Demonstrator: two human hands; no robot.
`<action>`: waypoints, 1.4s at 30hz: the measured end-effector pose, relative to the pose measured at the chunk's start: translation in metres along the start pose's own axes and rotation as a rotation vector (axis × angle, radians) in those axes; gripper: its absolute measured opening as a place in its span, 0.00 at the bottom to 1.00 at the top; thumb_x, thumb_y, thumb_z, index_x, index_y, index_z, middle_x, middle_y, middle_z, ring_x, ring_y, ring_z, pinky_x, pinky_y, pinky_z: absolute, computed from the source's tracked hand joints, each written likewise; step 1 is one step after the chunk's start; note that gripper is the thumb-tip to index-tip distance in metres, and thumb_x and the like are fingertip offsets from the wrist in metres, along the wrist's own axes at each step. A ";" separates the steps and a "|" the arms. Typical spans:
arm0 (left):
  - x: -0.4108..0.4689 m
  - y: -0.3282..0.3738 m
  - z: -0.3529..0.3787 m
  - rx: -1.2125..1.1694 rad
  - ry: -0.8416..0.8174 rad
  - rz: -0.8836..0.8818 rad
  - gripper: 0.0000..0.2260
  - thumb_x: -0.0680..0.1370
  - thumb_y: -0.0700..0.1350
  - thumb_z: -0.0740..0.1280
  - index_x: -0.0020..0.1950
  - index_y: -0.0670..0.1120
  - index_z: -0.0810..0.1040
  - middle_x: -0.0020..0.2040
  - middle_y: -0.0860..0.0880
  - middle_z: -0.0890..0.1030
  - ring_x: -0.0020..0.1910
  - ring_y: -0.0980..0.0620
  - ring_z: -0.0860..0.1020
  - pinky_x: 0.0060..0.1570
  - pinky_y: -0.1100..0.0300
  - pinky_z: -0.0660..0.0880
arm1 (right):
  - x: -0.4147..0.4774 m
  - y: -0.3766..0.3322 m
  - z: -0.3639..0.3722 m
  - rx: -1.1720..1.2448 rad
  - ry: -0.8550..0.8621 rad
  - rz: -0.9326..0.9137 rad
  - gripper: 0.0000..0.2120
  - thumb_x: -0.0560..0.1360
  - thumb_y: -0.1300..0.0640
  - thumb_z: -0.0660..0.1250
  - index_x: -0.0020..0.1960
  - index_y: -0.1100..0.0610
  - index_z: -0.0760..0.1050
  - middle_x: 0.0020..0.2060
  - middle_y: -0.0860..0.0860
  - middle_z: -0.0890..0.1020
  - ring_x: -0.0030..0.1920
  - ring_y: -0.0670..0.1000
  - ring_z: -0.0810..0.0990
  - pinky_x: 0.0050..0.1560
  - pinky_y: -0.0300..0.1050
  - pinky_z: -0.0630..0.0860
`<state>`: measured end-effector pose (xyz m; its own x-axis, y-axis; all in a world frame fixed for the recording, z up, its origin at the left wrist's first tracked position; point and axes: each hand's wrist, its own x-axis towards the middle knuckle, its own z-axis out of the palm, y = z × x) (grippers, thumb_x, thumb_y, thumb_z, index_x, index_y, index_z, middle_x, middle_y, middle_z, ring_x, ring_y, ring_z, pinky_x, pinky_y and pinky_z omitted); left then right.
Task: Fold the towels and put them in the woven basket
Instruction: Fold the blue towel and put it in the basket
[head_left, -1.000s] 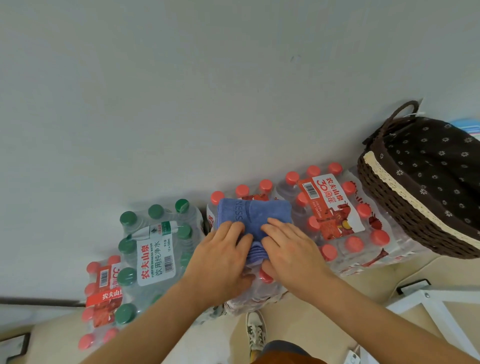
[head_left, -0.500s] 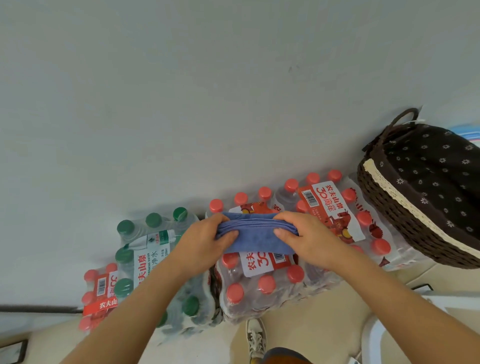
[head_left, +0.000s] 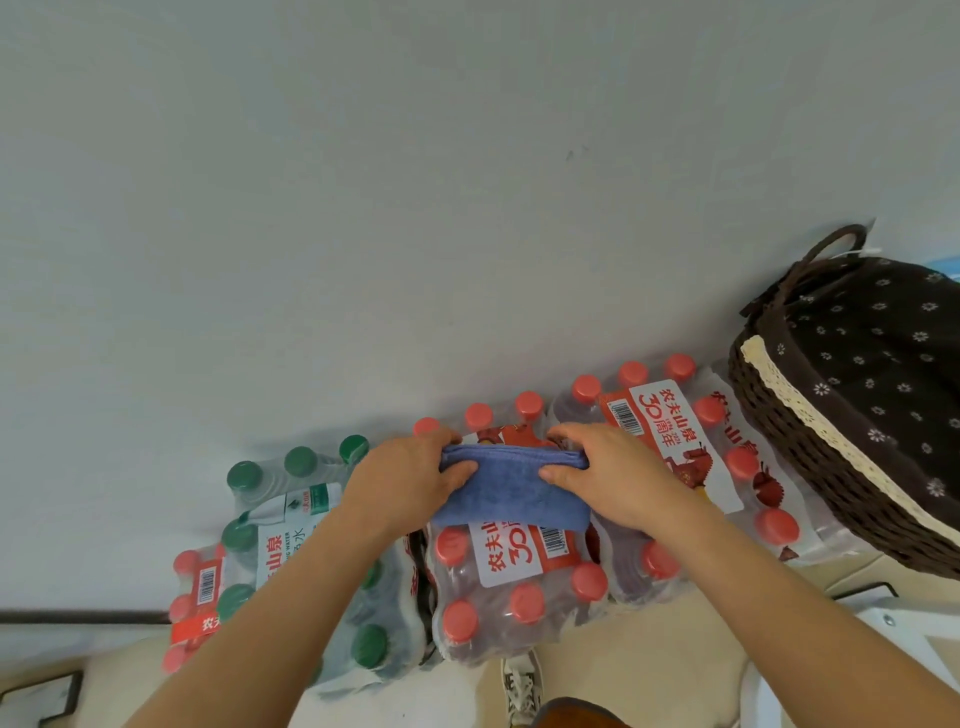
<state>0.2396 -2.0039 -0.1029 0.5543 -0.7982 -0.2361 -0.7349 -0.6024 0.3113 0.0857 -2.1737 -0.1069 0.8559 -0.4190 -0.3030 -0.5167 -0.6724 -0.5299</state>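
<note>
Plain pale wall (head_left: 467, 182) at the back, filling most of the view. Low down against it, a row of wrapped water bottle packs on the light floor (head_left: 613, 670).

In the middle, a red-cap pack (head_left: 519, 587) with a red and white label. Left of it, a green-cap pack (head_left: 291, 499), and past that a small red-cap pack (head_left: 195, 597) at the far left. Right of the middle one, a second big red-cap pack (head_left: 675, 415).

Above the middle pack, a blue towel (head_left: 511, 493), folded into a thick short strip. Hangs a little over the label (hard to tell if it touches the bottles).

Left hand (head_left: 405, 478) grips the left end of the towel, thumb on the near side, fingers curled over the far edge. Right hand (head_left: 613, 478) grips the right end the same way. Both bare arms reach in from the bottom of the view.

Off to the right, near the towel but not touching it, the woven basket (head_left: 810, 467). Dark brown weave, a cream lace strip along the rim, and a brown liner (head_left: 883, 364) with little white flowers inside. One loop handle (head_left: 831, 244) sticks up at the back. Sits right against the second big red-cap pack.

At the bottom, between the arms, the toe of a shoe (head_left: 522, 686) on the floor.
</note>
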 end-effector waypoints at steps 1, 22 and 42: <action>0.002 -0.003 -0.002 0.016 -0.020 0.011 0.14 0.78 0.56 0.61 0.58 0.51 0.76 0.49 0.47 0.80 0.48 0.47 0.77 0.45 0.57 0.71 | 0.002 0.001 -0.004 -0.042 -0.039 -0.014 0.16 0.75 0.44 0.66 0.59 0.51 0.75 0.50 0.49 0.75 0.51 0.51 0.76 0.52 0.49 0.75; -0.053 -0.013 0.035 0.272 0.359 0.560 0.16 0.67 0.47 0.74 0.50 0.49 0.73 0.49 0.50 0.74 0.46 0.47 0.71 0.43 0.55 0.64 | -0.050 0.006 0.045 -0.428 0.446 -0.488 0.17 0.65 0.63 0.71 0.53 0.54 0.73 0.49 0.52 0.74 0.46 0.55 0.73 0.40 0.49 0.71; -0.065 -0.012 0.008 -0.315 -0.096 0.043 0.19 0.61 0.51 0.76 0.42 0.48 0.69 0.39 0.48 0.76 0.35 0.53 0.70 0.34 0.58 0.68 | -0.044 -0.050 0.012 -0.480 -0.148 0.041 0.25 0.67 0.46 0.72 0.62 0.49 0.70 0.62 0.50 0.65 0.66 0.54 0.59 0.59 0.59 0.63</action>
<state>0.2096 -1.9441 -0.0983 0.4748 -0.8284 -0.2973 -0.5915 -0.5505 0.5892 0.0744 -2.1148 -0.0766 0.8102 -0.3831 -0.4437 -0.4702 -0.8767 -0.1017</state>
